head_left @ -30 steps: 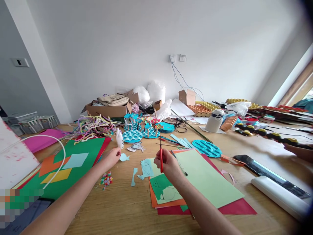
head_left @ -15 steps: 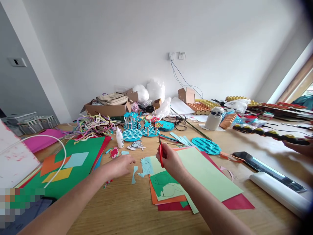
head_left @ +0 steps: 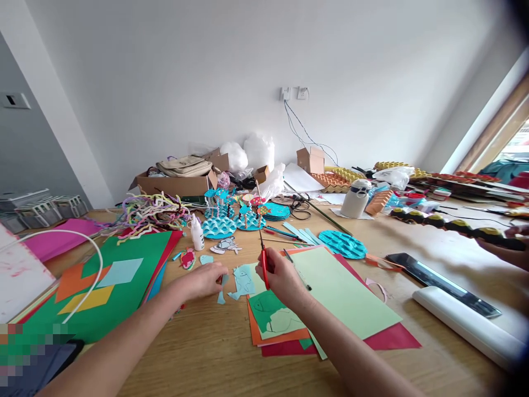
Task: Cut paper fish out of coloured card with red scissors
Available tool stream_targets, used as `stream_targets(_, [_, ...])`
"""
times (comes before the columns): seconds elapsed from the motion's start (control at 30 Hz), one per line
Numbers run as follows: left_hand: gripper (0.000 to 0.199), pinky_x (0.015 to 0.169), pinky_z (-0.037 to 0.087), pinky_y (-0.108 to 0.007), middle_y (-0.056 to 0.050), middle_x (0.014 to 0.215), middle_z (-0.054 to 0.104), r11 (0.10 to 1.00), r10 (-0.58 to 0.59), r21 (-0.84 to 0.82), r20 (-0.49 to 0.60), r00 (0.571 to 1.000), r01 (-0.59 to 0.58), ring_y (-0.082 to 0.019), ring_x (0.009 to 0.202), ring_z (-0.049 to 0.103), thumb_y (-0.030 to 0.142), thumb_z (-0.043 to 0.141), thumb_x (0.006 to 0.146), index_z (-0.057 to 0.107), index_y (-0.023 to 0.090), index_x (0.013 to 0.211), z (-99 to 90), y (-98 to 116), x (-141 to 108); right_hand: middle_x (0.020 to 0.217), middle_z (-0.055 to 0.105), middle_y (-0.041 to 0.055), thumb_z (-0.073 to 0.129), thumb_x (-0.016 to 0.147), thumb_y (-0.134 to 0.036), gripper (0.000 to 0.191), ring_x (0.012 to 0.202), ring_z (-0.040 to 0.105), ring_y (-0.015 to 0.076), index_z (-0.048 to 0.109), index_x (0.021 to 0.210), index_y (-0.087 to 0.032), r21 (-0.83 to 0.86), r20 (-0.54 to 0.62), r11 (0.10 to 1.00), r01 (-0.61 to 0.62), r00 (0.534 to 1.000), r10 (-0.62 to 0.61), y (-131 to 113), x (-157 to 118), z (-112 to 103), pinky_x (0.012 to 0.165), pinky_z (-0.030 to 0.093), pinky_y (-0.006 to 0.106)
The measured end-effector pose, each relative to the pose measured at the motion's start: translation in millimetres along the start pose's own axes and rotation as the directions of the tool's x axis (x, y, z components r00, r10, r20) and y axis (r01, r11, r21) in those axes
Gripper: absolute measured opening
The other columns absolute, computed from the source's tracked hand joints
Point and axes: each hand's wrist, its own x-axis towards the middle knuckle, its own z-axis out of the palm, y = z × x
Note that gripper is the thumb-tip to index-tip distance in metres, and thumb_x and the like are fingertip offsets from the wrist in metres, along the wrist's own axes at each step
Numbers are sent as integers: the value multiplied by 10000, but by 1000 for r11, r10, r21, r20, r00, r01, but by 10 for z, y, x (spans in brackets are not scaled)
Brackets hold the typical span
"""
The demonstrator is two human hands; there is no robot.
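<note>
The left hand (head_left: 206, 280) has shifted rightward, its fingertips now partly covering the light-blue paper strip (head_left: 222, 298). Left of and beyond the fingers, a red-patterned cutout (head_left: 188, 258), hidden a second ago, now shows.

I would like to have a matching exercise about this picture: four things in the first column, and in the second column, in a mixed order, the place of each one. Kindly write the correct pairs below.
Column 1
1. scissors
2. glue bottle
3. yellow paper piece
4. pen

Column 2
a. standing upright on the table
b. lying on the pale green sheet
c. held in the right hand
d. lying on the darker green sheet at the left

Correct pairs: 1-c, 2-a, 3-d, 4-b
</note>
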Motion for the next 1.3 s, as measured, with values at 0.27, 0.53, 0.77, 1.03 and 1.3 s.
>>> stream_targets(0.27, [123,605,442,-274,8,744,591,997,-31,-70,52,998,35,-139,680,557,258,539,821,588,154,778,-142,53,98,615,467,-29,484,703,-216,91,554,405,120,397,679,-208,-68,8,998,-13,1000,14,90,-15,-26,495,280,230])
stream_targets(0.53, [259,729,516,-372,-62,1019,617,994,-100,-27,72,992,103,-177,846,610,309,526,859,568,146,1056,-94,209,266,544,396,-50,472,708,-224,180,508,333,117,307,637,-223,-121,1,993,17,1000,-17,167,-45,14,470,242,228])
stream_targets(0.77, [288,781,504,-407,-78,1108,589,989,-141,58,38,989,139,-200,926,593,299,533,855,550,161,1107,21,210,395,544,397,-54,469,705,-200,181,507,313,111,300,641,-219,-188,7,982,34,999,-33,173,-42,14,468,241,220])
stream_targets(1.03, [280,791,500,-411,-78,1115,588,992,-87,93,-13,996,87,-201,934,591,301,527,858,555,163,1101,129,158,451,552,404,-52,474,696,-187,160,515,311,110,323,650,-215,-218,4,975,32,999,-32,178,-50,36,470,247,211])
stream_targets(1.3, [302,764,513,-398,-79,1112,586,994,-96,53,29,995,94,-196,911,598,299,529,858,537,163,1128,-20,254,390,558,413,-48,470,695,-174,155,518,318,109,326,651,-213,-231,6,972,53,999,-53,205,-53,40,470,244,207])
